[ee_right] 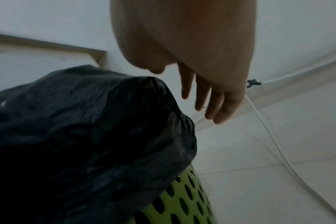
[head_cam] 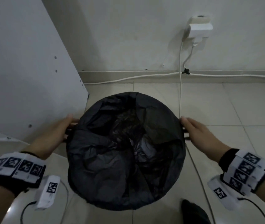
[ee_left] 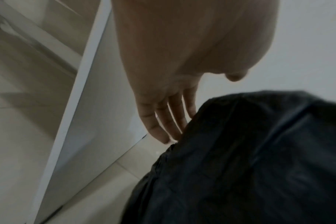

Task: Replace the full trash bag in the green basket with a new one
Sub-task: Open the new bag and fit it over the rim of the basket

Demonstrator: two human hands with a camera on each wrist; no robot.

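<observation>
A black trash bag lines the round basket on the floor, its edge folded over the rim, with dark crumpled rubbish inside. The green perforated basket shows only in the right wrist view, under the bag's overhang. My left hand is at the bag's left edge; its straight fingers touch the plastic. My right hand is at the right edge, its fingers straight and just apart from the bag. Neither hand holds anything.
A white cabinet panel stands close on the left of the basket. White cables run from a wall socket down and across the tiled floor to the right of the basket. A dark shoe shows at bottom right.
</observation>
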